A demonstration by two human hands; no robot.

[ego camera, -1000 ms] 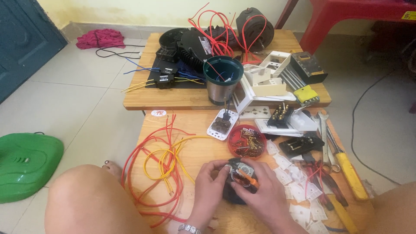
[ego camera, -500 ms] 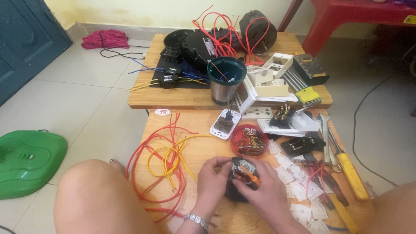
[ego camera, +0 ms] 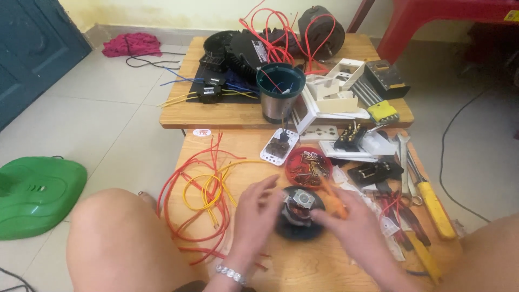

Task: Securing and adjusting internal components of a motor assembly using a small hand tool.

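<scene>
Bench (ego camera: pixel 259 270) cluttered: left hand (ego camera: pixel 253 213) spread beside motor (ego camera: pixel 299 212), right hand (ego camera: pixel 351 227) pinching orange tool (ego camera: pixel 331 193); red wires (ego camera: pixel 189 184) loose, unconnected.

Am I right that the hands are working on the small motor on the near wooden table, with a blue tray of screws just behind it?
Not quite: in the head view the tray of screws is red, not blue. It does sit just behind the small motor on the near wooden table.

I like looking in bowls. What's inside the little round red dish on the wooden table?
The little round red dish holds a heap of small brass-coloured metal bits. Whatever lies beneath the heap, and the dish's bottom, is covered.
</scene>
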